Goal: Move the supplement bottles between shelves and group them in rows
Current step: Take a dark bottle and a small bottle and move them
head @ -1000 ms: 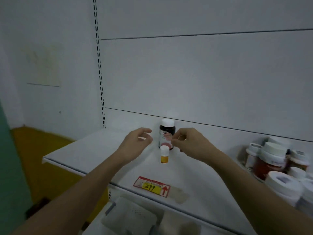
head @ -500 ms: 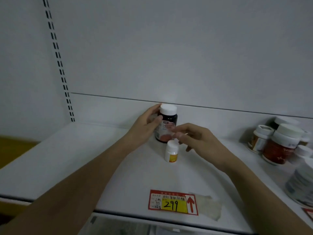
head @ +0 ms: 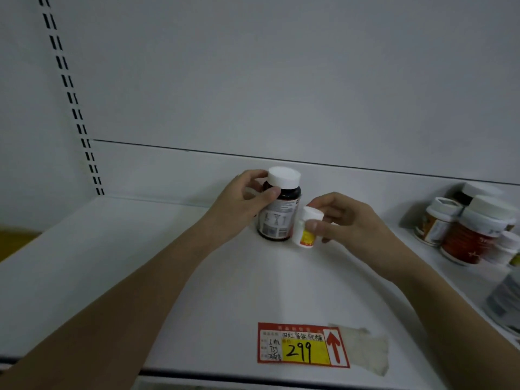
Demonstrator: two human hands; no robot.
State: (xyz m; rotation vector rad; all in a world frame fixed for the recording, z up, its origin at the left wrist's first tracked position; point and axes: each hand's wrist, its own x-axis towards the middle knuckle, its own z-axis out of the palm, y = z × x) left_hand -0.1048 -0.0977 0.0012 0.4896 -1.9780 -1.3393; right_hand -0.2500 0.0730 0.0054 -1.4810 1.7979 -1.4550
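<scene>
**Two bottles held at mid-shelf**

The left hand (head: 242,204) gripped the dark bottle (head: 278,212); the right hand (head: 346,220) pinched the small white bottle (head: 305,229) just beside it. Both stood upright on the shelf (head: 112,249). More bottles (head: 467,229) crowded far right.

We see our two forearms bare from the frame's lower edge to the wrists, with no sleeves, watch, bracelet or rings showing. Our left hand (head: 243,202) and right hand (head: 347,220) wear no gloves. Fingernails (head: 274,190) are short and unpainted, and dim light softens finer detail.
</scene>
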